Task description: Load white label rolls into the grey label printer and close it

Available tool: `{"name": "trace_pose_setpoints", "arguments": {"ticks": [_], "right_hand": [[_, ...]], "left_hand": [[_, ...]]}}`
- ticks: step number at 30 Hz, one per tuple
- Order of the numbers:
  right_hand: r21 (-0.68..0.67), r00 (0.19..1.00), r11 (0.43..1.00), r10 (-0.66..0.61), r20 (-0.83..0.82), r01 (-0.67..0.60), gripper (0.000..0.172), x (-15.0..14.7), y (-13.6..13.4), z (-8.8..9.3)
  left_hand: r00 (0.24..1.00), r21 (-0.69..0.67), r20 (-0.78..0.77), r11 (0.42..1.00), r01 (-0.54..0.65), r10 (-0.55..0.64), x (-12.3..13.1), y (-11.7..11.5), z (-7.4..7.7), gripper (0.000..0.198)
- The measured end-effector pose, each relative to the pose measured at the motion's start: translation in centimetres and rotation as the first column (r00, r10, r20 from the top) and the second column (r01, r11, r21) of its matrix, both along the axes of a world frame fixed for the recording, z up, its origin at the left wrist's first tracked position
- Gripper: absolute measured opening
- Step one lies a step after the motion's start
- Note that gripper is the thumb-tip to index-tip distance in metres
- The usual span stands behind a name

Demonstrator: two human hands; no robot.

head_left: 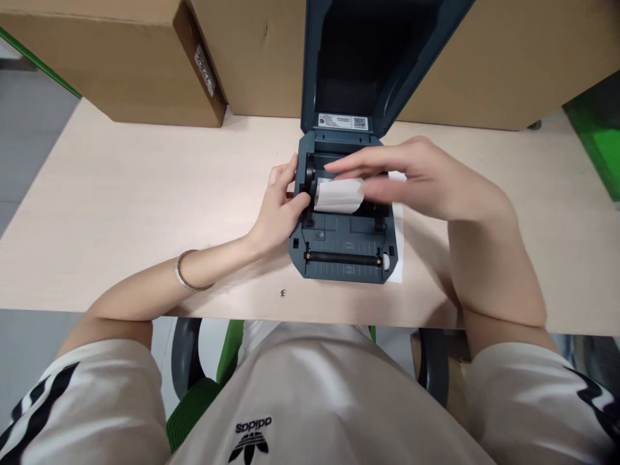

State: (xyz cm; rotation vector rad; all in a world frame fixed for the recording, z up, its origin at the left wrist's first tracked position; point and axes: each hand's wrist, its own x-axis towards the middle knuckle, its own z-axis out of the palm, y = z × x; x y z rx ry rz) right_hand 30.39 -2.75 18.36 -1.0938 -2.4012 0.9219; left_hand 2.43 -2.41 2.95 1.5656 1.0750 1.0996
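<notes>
A dark blue-grey label printer [339, 270] stands on the table with its lid [387, 71] raised. Inside its bay lies a small white paper roll [338, 196], between black holders. My left hand [279, 210] grips the printer's left side, thumb over the inner rim and fingers along the outside. My right hand [407, 177] reaches in from the right, slightly blurred. Its long fingers extend behind and above the roll while the thumb meets the roll's right end, so the roll sits between them. The hand hides the right holder in part.
A white sheet [398, 245] lies partly under the printer's right side. Large cardboard boxes [261, 58] stand along the table's back edge, close behind the lid. A black roller [343, 259] crosses the printer's front. A chair armrest [186, 358] is below the table [121, 206].
</notes>
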Motion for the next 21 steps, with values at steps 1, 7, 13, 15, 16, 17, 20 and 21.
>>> {"name": "trace_pose_setpoints", "arguments": {"ticks": [1, 7, 13, 15, 16, 17, 20, 21], "right_hand": [[0.018, 1.000, 1.000, -0.010, 0.013, 0.010, 0.046, 0.0, -0.8, 0.4], [0.294, 0.969, 0.945, 0.073, 0.237, -0.143, 0.029, -0.5, -5.6, -1.4], [0.371, 0.925, 0.906, 0.055, 0.376, -0.205, 0.036, -1.0, -9.4, -2.6], [0.425, 0.905, 0.855, 0.113, 0.410, -0.299, 0.047, -1.1, -10.3, -1.7], [0.468, 0.890, 0.811, 0.137, 0.435, -0.353, 0.051, -1.2, -10.7, -1.3], [0.513, 0.873, 0.758, 0.149, 0.465, -0.403, 0.054, -1.3, -11.1, -0.9], [0.602, 0.824, 0.630, 0.113, 0.555, -0.491, 0.053, -1.6, -11.9, -0.5], [0.603, 0.809, 0.615, 0.102, 0.579, -0.509, 0.049, -1.8, -12.1, -0.6]], "left_hand": [[1.000, 0.000, 0.007, 1.000, 0.002, -0.002, 0.0, 0.0, 0.0, 0.081], [0.999, 0.012, -0.021, 1.000, -0.028, 0.028, -0.1, 0.1, 0.0, 0.085], [0.999, 0.002, -0.039, 0.999, -0.033, 0.034, 0.0, -0.1, 0.4, 0.090], [0.999, 0.003, -0.031, 1.000, -0.022, 0.022, 0.0, -0.1, 0.3, 0.091], [0.999, 0.003, -0.028, 1.000, -0.016, 0.016, 0.0, -0.1, 0.3, 0.092], [1.000, 0.000, -0.027, 1.000, -0.012, 0.012, 0.0, 0.0, 0.3, 0.093], [0.999, -0.019, -0.048, 1.000, -0.013, 0.012, 0.1, 0.2, 0.4, 0.097], [0.998, -0.026, -0.062, 1.000, -0.015, 0.013, 0.1, 0.2, 0.6, 0.098]]}}
